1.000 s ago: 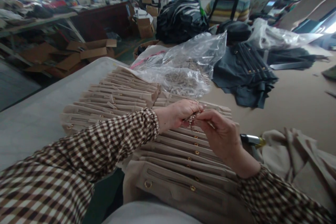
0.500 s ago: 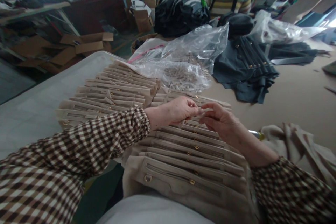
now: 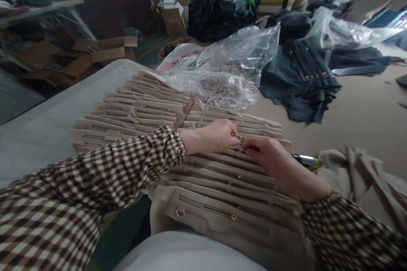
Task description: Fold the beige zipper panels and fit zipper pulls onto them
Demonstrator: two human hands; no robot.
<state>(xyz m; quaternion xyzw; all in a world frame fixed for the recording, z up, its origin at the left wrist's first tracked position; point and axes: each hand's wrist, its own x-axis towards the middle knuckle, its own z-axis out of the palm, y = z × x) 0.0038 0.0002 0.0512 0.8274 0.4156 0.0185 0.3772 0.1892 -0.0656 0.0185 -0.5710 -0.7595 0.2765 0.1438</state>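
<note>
Over a row of overlapping beige fabric panels [image 3: 219, 218] with zippers, my left hand [image 3: 219, 134] is closed in a pinch. Facing it, my right hand [image 3: 265, 152] also has its fingertips pressed together, almost touching the left ones. Between the fingertips is a small piece, too small and blurred to name, close to the zipper of one panel. Gold-coloured zipper sliders [image 3: 233, 217] run down the middle of the row. The nearest panel carries a metal D-ring [image 3: 180, 212] at its left end. A second row of beige panels [image 3: 140, 106] lies farther left.
A clear plastic bag [image 3: 229, 80] with small beige strips lies behind the panels. Dark fabric panels [image 3: 299, 80] are stacked at the back right. Beside my right wrist are a metal-and-yellow tool [image 3: 307, 161] and loose beige cloth [image 3: 359, 182]. Cardboard boxes [image 3: 108, 53] stand beyond the table's left edge.
My right hand has come down slightly, and its spread fingers have closed into a pinch near the left fingertips. My left hand stays pinched in nearly the same place.
</note>
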